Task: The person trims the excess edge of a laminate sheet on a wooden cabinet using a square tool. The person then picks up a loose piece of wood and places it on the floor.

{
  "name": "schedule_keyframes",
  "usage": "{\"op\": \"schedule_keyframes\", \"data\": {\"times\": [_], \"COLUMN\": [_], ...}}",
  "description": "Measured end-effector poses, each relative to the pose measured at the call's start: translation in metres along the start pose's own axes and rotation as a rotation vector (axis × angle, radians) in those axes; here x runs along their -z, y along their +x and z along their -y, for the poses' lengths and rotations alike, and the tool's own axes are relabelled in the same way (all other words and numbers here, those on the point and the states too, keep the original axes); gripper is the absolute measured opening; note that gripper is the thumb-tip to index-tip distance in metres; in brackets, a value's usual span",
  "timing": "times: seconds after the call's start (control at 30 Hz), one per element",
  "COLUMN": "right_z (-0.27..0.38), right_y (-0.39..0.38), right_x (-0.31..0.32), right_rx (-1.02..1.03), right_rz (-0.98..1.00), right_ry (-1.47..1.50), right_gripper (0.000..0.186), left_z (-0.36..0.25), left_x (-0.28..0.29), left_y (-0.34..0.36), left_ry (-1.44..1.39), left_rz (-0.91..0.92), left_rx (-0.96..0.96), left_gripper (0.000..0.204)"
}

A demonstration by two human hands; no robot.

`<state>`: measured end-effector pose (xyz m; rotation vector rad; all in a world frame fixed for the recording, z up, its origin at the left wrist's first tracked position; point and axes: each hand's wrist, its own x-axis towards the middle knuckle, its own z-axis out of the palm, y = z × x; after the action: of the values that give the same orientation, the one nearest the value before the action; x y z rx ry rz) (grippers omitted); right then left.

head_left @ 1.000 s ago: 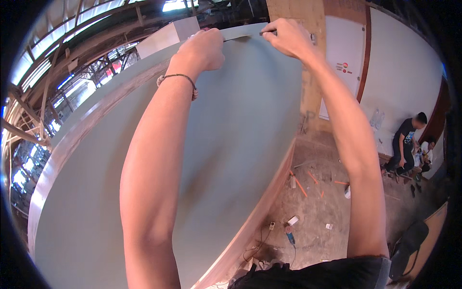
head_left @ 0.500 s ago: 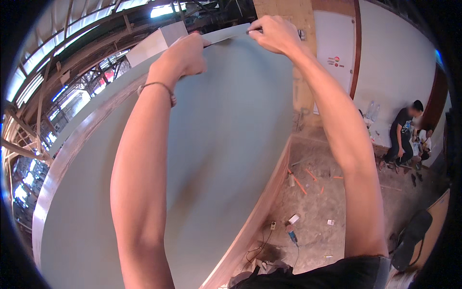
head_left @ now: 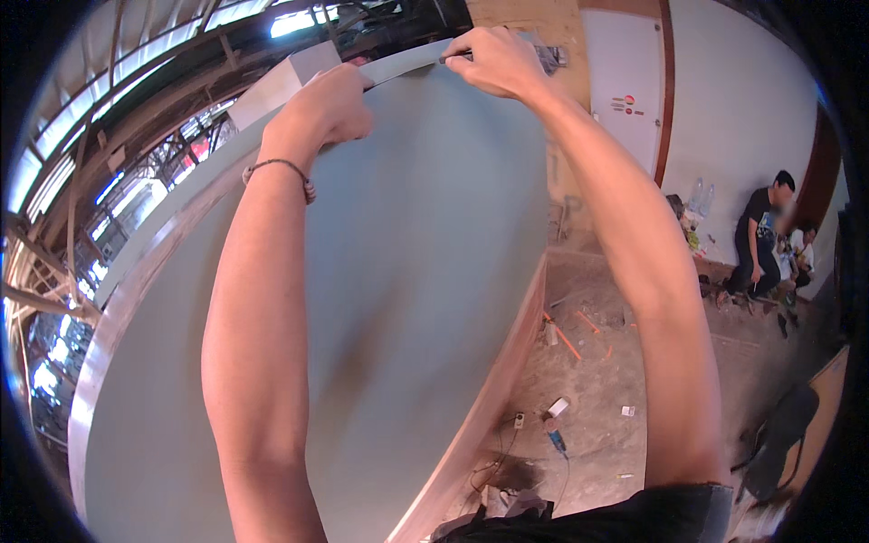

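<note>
Head view: one broad grey-green board (head_left: pixel 425 226), smooth, with a pinkish wooden side (head_left: pixel 522 335), lies in front of you. Its long axis runs away from you, the far end leaning right. Near that end, your right hand (head_left: pixel 493 63) has its fingers pinching one small dark piece (head_left: pixel 444 60); your left hand (head_left: pixel 326 104) is curled, its grasp impossible to tell.

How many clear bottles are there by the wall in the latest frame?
2. The left bottle and the right bottle stand side by side near the white wall, left of the seated person in dark clothes. Others may be hidden behind the right forearm.
</note>
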<state>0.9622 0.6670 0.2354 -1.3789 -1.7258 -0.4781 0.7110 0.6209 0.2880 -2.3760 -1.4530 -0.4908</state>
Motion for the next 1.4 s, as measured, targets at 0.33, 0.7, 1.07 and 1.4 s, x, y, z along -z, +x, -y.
{"op": "schedule_keyframes", "data": {"times": [0.33, 0.7, 1.07, 1.4], "right_z": [-0.030, -0.035, -0.051, -0.062], "right_y": [0.012, 0.019, 0.031, 0.030], "right_x": [-0.002, 0.001, -0.018, -0.008], "right_rx": [-0.018, 0.011, 0.031, 0.022], "right_rz": [-0.031, -0.131, -0.127, -0.104], "right_ry": [-0.013, -0.072, -0.005, -0.017], "right_gripper": [0.032, 0.029, 0.029, 0.029], "left_z": [-0.008, 0.004, 0.009, -0.012], "left_x": [-0.021, -0.039, -0.036, -0.035], "left_y": [0.043, 0.069, 0.087, 0.071], "left_ry": [0.033, -0.006, 0.145, 0.017], "left_rz": [-0.010, -0.100, -0.031, -0.067], "left_rx": [-0.003, -0.070, -0.179, -0.105], "left_gripper": [0.057, 0.057, 0.057, 0.062]}}
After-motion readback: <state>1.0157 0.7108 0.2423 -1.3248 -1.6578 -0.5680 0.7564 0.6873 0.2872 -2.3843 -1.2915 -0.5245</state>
